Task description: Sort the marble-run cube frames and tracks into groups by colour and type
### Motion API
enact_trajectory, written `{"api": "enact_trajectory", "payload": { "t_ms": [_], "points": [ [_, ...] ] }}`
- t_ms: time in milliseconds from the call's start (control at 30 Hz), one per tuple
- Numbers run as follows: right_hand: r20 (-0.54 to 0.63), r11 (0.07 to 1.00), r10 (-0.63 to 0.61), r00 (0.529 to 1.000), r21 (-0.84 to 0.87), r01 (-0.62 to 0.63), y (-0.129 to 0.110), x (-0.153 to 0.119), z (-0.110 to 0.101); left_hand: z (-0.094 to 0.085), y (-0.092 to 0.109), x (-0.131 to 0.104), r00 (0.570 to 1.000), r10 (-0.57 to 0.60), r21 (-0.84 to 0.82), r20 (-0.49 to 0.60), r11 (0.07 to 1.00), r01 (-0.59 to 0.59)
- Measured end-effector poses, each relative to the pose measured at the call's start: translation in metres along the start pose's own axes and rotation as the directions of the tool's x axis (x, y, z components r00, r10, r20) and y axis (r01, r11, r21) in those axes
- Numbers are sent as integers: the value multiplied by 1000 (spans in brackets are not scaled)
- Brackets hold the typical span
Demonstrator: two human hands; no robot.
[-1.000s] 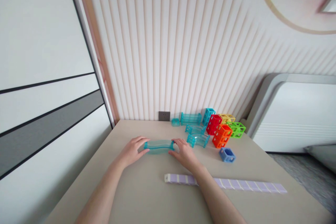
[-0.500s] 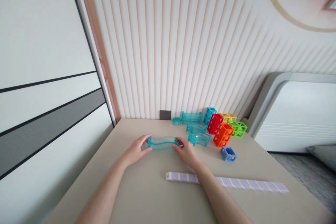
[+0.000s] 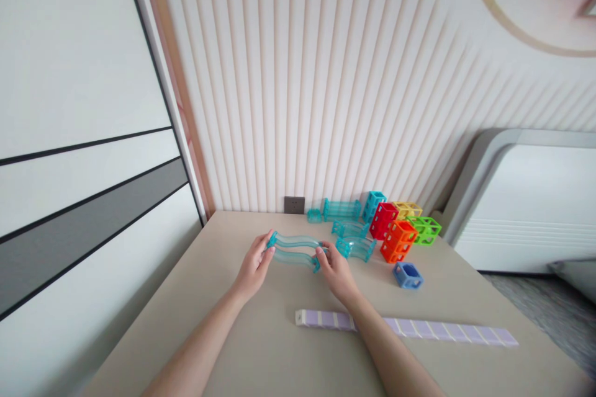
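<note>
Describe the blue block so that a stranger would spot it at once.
On the table, look to the right of the right hand, where bright blocks cluster near the ribbed wall. The blue block sits alone between the orange block and the purple strip. It is low and periwinkle, unlike the tall turquoise block at the back.

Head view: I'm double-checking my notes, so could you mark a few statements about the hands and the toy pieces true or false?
1. The left hand and right hand both hold the wavy teal track piece. True.
2. The purple-and-white strip stands upright. False: the strip lies flat on the table.
3. The small blue block is nearer the person than the orange block. True.
4. The wall socket is right of the green block. False: it is to the left.
</note>
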State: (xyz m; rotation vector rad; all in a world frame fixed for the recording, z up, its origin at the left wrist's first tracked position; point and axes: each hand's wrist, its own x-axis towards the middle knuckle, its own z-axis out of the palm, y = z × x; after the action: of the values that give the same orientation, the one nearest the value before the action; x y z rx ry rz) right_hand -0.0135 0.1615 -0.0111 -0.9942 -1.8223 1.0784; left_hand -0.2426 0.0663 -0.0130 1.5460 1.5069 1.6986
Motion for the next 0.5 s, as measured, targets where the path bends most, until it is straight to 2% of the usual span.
{"api": "enact_trajectory", "payload": {
  "t_ms": [233, 400, 500],
  "points": [
    [17, 963, 34, 999, 268, -38, -3, 1, 5, 4, 10, 3, 987, -102, -142, -127, 986, 84],
    [56, 903, 114, 992, 411, -126, -7, 4, 2, 6, 18, 3, 973, -196, -271, -125, 950, 156],
    [66, 874, 111, 992, 469, -129, -12, 4, -3, 7, 17, 2, 956, -275, -366, -98, 904, 222]
  ]
}}
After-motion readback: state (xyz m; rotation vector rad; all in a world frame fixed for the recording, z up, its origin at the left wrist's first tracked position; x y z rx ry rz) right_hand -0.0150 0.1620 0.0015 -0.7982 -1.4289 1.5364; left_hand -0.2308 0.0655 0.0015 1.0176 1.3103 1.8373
